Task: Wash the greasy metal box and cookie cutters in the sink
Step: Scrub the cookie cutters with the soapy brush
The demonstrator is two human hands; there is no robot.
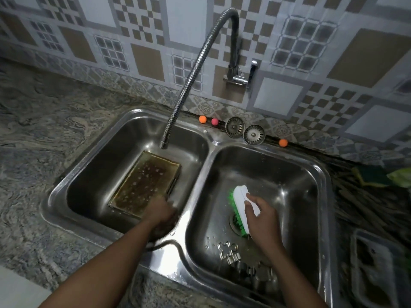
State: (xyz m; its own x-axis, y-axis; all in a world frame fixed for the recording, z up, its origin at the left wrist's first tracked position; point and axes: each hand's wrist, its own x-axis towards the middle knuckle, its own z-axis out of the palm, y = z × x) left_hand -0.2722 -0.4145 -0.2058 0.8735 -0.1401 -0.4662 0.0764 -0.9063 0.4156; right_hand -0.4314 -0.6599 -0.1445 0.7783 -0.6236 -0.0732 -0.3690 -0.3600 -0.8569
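Greasy rectangular metal box (144, 183): lies open side up in the left basin, set on a diagonal. Brown film and water beads cover its floor. Its near right corner meets the left hand (163, 213).

Left hand: blurred, low at that corner, close to the basin wall. Cannot tell whether the fingers grip the box or only touch it.

Silver metal cookie cutters (229, 252): on the floor of the right basin, just beside the right wrist and nearer the person than the right hand (262, 216). One jigsaw-like outline is legible; the rest are too dim to make out.

Right hand: fingers curled round the handle of a white scrub brush with green bristles (239, 196), held over the drain. Brush is apart from the cutters.

Double-basin stainless steel sink (198, 174): its divider runs between the two hands.

Ribbed flexible chrome faucet (195, 70): mounted on the wall beyond the right hand. It arcs over, with the spout hanging beyond the left hand, above the box's far end.

Back ledge, beyond both hands: two round metal drain strainers (235, 127) side by side. Small orange ball (202, 119) and pink ball (214, 122) sit left of them, second orange ball (283, 142) to their right.

Right of the right hand: green-and-yellow sponge (371, 176) on dark counter. Nearer the person, a pale rectangular tray (373, 274), blurred.

Left of the left hand: grey veined stone countertop (44, 130).
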